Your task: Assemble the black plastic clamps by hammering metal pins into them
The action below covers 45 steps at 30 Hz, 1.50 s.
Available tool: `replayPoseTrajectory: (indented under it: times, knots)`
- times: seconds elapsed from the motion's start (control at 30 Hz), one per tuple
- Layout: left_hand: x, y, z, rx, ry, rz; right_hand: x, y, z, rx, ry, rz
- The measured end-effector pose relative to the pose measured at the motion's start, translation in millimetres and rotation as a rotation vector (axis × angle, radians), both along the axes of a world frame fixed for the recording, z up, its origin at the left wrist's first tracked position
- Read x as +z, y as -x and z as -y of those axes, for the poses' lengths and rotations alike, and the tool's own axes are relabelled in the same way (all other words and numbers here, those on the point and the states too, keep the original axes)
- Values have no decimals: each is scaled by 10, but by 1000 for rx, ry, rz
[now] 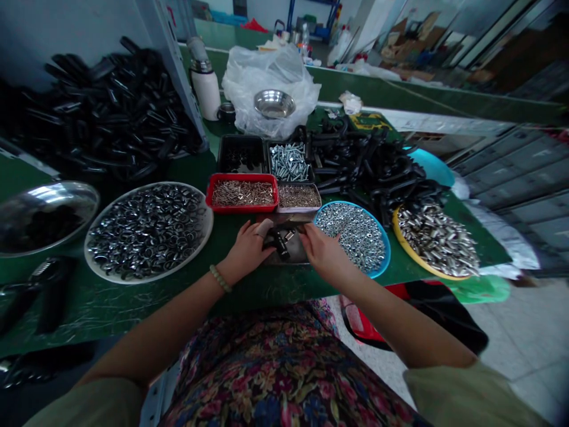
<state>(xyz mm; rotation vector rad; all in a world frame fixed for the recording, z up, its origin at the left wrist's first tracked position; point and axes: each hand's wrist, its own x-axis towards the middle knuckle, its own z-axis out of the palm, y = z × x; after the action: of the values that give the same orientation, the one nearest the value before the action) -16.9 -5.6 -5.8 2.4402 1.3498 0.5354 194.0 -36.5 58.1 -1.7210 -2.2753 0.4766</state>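
Note:
In the middle of the bench, my left hand (247,249) is closed around one end of a black part (281,244) with a shiny metal piece on it. It looks like the parts heaped at the back right, but its exact kind is hard to make out. Fingers of my right hand (323,248) pinch the part's other end. Beneath both hands lies a flat metal plate (291,258). Just beyond stand a red tray (242,209) of small pins or screws and a pale tray (299,209) of small brass-coloured pieces.
On the left are a white tray (149,280) of shiny rings, a steel bowl (84,198) and a large bin of black pieces (111,112). A blue tray (387,261) of nuts, a yellow tray (411,256) of metal barrels and heaped black parts (368,160) occupy the right.

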Motion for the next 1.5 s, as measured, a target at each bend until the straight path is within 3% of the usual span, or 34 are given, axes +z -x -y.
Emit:
replayPoseTrajectory:
  times: [0.07, 0.13, 0.3, 0.4, 0.5, 0.57, 0.67, 0.83, 0.93, 1.03, 1.17, 1.33, 1.43, 1.5]
  knots:
    - [2, 6, -10, 25, 26, 28, -17, 15, -7, 58, 57, 17]
    - [22, 8, 6, 5, 27, 24, -58, -93, -21, 25, 39, 18]
    - [90, -46, 157, -75, -63, -139, -277, -774, -23, -409, -158, 229]
    - [170, -108, 201, -89, 11, -156, -444, -1163, 11, -536, -162, 479]
    - [308, -166, 123, -82, 153, 71, -489, -1311, -46, -486, -230, 585]
    - [375, -197, 37, -81, 280, 235, -427, -1237, -214, -400, -319, 542]
    - [358, -208, -27, -28, 390, 168, -298, -929, -669, -168, -313, 410]
    - [314, -154, -43, 2, 152, -207, -278, -426, -1441, 28, -162, 452]
    - [438, -285, -348, 31, 8, -254, -347, -325, -1616, 53, -150, 435]
    - [529, -609, -867, 23, -106, -267, -373, -323, -1642, 47, -153, 416]
    - [481, -1019, -1375, 1, -74, -349, -311, -384, -1604, 12, -155, 374]
    - [383, -1107, -1486, -6, -51, -357, -264, -424, -1231, 50, -152, 164]
    - [375, -1073, -1500, -5, -53, -337, -338, -362, -916, 96, -132, -121]
    - [372, -1067, -1509, 6, -50, -323, -408, -301, -787, 101, -117, -192]
